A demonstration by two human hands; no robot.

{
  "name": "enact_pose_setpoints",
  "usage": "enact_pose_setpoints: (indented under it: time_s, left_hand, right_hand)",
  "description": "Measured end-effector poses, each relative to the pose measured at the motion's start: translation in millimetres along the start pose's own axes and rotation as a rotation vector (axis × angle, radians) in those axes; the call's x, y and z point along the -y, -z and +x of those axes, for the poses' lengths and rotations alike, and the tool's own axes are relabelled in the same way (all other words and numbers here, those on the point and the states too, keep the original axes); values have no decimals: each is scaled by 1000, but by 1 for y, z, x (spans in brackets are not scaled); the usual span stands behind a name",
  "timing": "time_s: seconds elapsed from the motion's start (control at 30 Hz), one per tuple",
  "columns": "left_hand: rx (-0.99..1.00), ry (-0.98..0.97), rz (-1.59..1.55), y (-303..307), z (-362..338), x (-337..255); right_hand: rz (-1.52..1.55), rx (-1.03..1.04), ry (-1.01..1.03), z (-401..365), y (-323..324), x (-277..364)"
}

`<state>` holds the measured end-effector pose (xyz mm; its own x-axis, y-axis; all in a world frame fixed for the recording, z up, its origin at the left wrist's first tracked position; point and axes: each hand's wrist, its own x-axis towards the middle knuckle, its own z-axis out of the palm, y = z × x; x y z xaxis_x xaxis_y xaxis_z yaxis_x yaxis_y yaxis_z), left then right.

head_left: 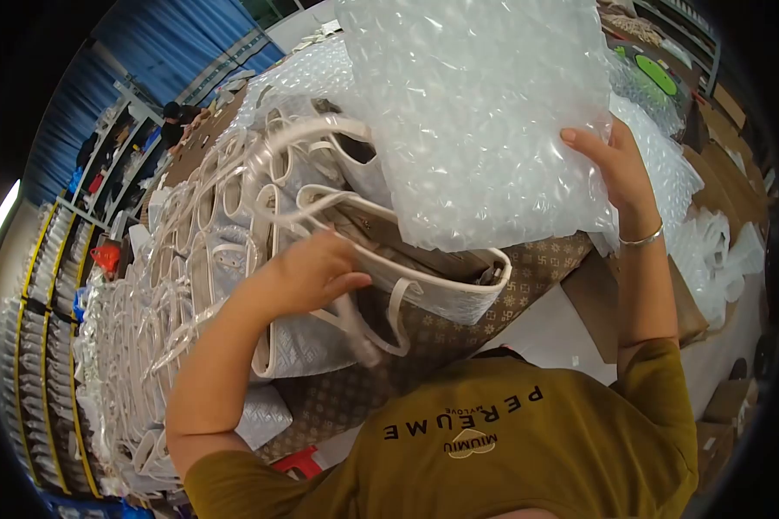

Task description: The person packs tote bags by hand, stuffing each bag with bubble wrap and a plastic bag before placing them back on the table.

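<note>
My right hand (613,166) grips the right edge of a large bubble wrap sheet (476,121), thumb in front and fingers behind it. The sheet hangs over an open handbag (459,298), its lower edge at the bag's mouth. This bag is pale grey-blue with cream trim and a dark beige lining. My left hand (316,272) is closed at the bag's near left rim, fingers curled and partly hidden. Under that hand a cream strap (355,333) is blurred. Several similar handbags (225,208) stand packed side by side to the left.
A brown patterned cloth (541,264) covers the table. More bubble wrap (658,156) and clear plastic bags (714,259) lie at right beside cardboard (727,173). Shelves with yellow strips (30,346) line the left. Another person (175,125) sits at the back left.
</note>
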<state>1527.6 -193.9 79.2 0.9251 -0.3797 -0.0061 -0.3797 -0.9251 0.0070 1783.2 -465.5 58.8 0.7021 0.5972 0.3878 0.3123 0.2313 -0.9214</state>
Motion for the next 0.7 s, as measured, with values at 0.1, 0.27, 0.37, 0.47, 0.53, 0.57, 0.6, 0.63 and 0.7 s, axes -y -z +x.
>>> enact_pose_setpoints:
  time_s: [0.1, 0.27, 0.37, 0.47, 0.53, 0.57, 0.6, 0.63, 0.7]
  left_hand:
    - [491, 647, -340, -2, -19, -20]
    - [-290, 553, -111, -40, -25, -19]
    - [-315, 640, 7, -26, -10, 1]
    - [-566, 359, 216, -4, 6, 56]
    - [-519, 277, 120, 15, 26, 89]
    - [-492, 324, 4, 18, 40, 108]
    - [-461, 369, -116, 17, 56, 126]
    - [-439, 491, -368, 14, 71, 141]
    - [-402, 603, -618, 12, 96, 137]
  right_hand:
    - [-114, 35, 38, 2, -11, 14]
    - [-175, 23, 139, -5, -28, 28]
    - [-161, 30, 130, -12, -29, 34]
    - [-179, -11, 115, -28, -29, 37]
    - [-182, -25, 135, -33, -27, 34]
    - [-182, -26, 124, -37, -25, 29]
    - [-182, -28, 106, -40, -24, 27]
    - [-181, -24, 112, -42, -26, 28]
    - [-161, 18, 129, -46, -30, 28]
